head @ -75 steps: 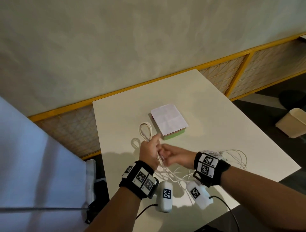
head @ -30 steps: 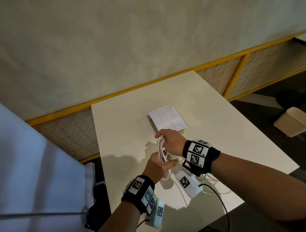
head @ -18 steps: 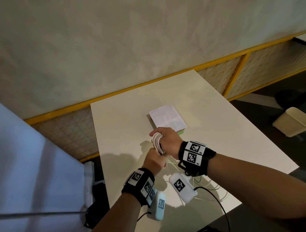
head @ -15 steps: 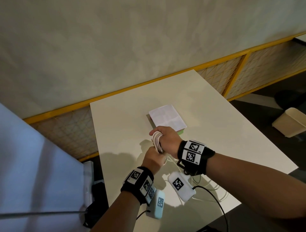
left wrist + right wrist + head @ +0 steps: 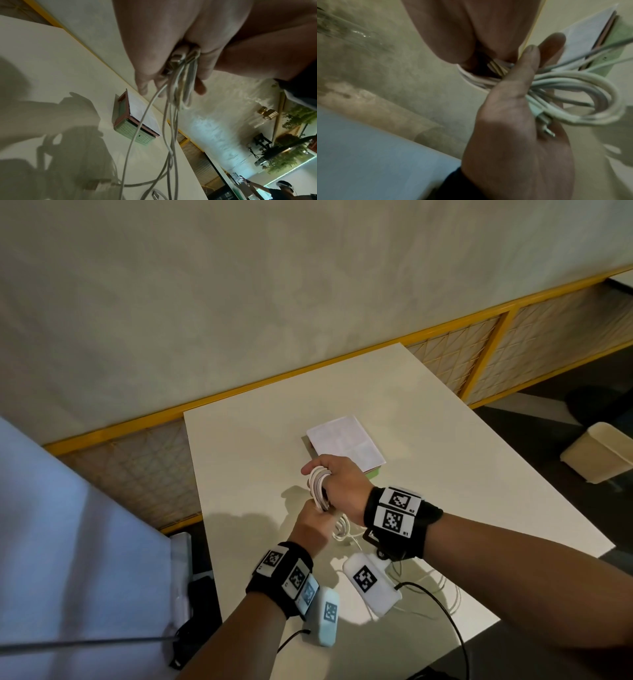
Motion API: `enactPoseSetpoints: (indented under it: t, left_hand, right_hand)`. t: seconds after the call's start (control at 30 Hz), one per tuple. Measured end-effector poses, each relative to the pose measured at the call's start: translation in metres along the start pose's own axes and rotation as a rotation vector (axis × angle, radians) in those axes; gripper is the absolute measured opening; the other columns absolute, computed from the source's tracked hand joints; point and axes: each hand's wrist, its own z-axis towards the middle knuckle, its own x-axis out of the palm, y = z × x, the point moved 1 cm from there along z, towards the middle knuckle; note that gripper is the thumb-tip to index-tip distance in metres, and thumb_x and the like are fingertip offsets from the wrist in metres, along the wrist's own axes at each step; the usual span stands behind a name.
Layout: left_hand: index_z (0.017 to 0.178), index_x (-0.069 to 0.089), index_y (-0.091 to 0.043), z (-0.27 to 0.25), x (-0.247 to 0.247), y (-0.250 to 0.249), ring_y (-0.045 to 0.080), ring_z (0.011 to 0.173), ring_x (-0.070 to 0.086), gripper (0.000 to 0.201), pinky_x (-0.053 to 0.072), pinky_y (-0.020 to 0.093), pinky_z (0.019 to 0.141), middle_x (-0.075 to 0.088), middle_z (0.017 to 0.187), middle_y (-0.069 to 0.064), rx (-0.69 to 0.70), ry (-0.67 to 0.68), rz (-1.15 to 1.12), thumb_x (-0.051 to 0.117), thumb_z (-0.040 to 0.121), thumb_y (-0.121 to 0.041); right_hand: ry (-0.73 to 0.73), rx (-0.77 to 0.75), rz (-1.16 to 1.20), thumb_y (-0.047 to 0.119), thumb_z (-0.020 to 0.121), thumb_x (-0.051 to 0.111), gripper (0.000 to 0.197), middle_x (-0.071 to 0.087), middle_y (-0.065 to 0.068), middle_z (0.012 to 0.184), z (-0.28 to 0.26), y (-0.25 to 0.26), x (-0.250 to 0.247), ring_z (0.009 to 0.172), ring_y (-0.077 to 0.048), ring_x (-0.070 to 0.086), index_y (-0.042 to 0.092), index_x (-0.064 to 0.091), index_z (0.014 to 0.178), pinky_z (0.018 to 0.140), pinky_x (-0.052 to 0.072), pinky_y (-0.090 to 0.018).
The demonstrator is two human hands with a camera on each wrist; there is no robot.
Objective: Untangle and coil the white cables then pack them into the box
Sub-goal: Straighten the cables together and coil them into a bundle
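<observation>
Bare forearms, no sleeves. Left wristband (image 5: pixel 280 578): black fabric, carrying white square tags printed with black-and-white fiducial patterns. Right wristband (image 5: pixel 401 520): black, with two stacked white tags, the lower marked "R1". Left camera pod (image 5: pixel 327 615): white rounded casing, one fiducial tag, thin black lead at the near end. Right camera pod (image 5: pixel 371 583): white rounded casing, fiducial tag, black lead (image 5: pixel 445 616) trailing nearward.

Hidden and blurry bits

The paper (image 5: pixel 345 446) covers the box (image 5: pixel 132 128) top, so its inside is hidden. Right wrist view is blurry.
</observation>
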Motion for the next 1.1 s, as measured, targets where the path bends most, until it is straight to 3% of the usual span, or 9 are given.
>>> enactPoseSetpoints:
  t: [0.07,0.13,0.2,0.37,0.57,0.73,0.87,0.97,1.1]
  left_hand:
    - [0.062,0.063,-0.020,-0.002,-0.002,-0.004,0.012,0.068,0.059,0.019,0.046,0.026,0.071,0.061,0.064,0.000,0.025,0.046,-0.061,0.058,0.081,-0.018]
    - [0.060,0.055,-0.011,-0.003,-0.002,-0.004,0.011,0.059,0.060,0.032,0.049,0.026,0.074,0.053,0.053,0.000,0.030,0.112,-0.151,0.053,0.092,-0.011]
    - [0.060,0.050,-0.008,-0.005,-0.003,-0.006,0.019,0.050,0.052,0.030,0.052,0.038,0.081,0.040,0.047,0.002,-0.026,0.107,-0.334,0.053,0.090,-0.010]
    - [0.060,0.040,-0.011,-0.008,0.000,-0.008,0.016,0.036,0.032,0.035,0.058,0.037,0.066,0.027,0.042,0.000,-0.181,0.071,-0.560,0.049,0.093,-0.006]
    - [0.044,0.041,-0.016,-0.008,0.002,-0.007,0.015,0.033,0.032,0.046,0.050,0.029,0.049,0.027,0.038,-0.002,-0.173,0.084,-0.616,0.054,0.087,-0.008]
    - [0.048,0.035,-0.013,-0.008,0.005,-0.005,0.014,0.031,0.032,0.021,0.048,0.028,0.045,0.028,0.037,-0.001,-0.152,0.106,-0.553,0.047,0.066,-0.011]
    - [0.043,0.040,-0.011,-0.008,0.006,-0.004,0.015,0.031,0.034,0.030,0.045,0.027,0.044,0.029,0.037,0.002,-0.139,0.140,-0.495,0.052,0.070,-0.007]
    - [0.047,0.039,-0.010,-0.009,0.008,-0.005,0.016,0.031,0.035,0.040,0.045,0.026,0.043,0.031,0.036,0.003,-0.189,0.112,-0.529,0.041,0.084,0.003]
    - [0.057,0.044,-0.009,-0.004,0.001,-0.010,0.015,0.030,0.037,0.039,0.046,0.026,0.042,0.030,0.036,-0.001,-0.219,0.015,-0.681,0.037,0.095,-0.006]
  right_hand:
    - [0.079,-0.006,-0.072,-0.003,0.082,0.036,0.037,0.063,-0.009,0.082,0.002,0.008,-0.006,0.060,-0.018,0.062,0.020,0.064,0.089,0.043,0.049,-0.023]
    - [0.141,-0.075,-0.250,-0.001,0.083,0.042,0.032,0.066,-0.008,0.094,0.007,0.015,-0.015,0.075,-0.016,0.065,0.015,0.064,0.100,0.060,0.055,-0.029]
    - [0.152,-0.196,-0.477,0.009,0.085,0.054,0.031,0.065,-0.008,0.109,0.012,0.020,-0.025,0.089,-0.019,0.061,0.013,0.059,0.116,0.082,0.050,-0.030]
    - [0.133,-0.414,-0.803,0.024,0.090,0.056,0.037,0.069,-0.012,0.108,0.018,0.018,-0.029,0.097,-0.026,0.063,0.016,0.056,0.126,0.088,0.049,-0.034]
    - [0.081,-0.413,-0.860,0.017,0.093,0.045,0.030,0.068,-0.017,0.107,0.018,0.016,-0.024,0.099,-0.033,0.062,0.013,0.062,0.118,0.084,0.051,-0.040]
    - [0.160,-0.431,-1.077,-0.003,0.083,0.047,0.035,0.054,-0.010,0.076,0.015,0.008,-0.011,0.068,-0.032,0.058,0.002,0.042,0.118,0.055,0.042,-0.035]
    - [0.215,-0.388,-1.160,-0.004,0.080,0.048,0.034,0.062,-0.017,0.091,0.018,0.007,-0.019,0.076,-0.035,0.061,0.000,0.046,0.114,0.059,0.043,-0.036]
    - [0.227,-0.359,-1.037,0.006,0.088,0.048,0.039,0.064,-0.012,0.101,0.017,0.003,-0.020,0.086,-0.031,0.061,0.008,0.044,0.127,0.072,0.050,-0.038]
    - [0.304,-0.190,-0.334,0.023,0.089,0.058,0.072,0.047,-0.006,0.136,0.011,-0.009,-0.030,0.117,-0.017,0.051,0.020,0.015,0.147,0.098,0.040,-0.028]
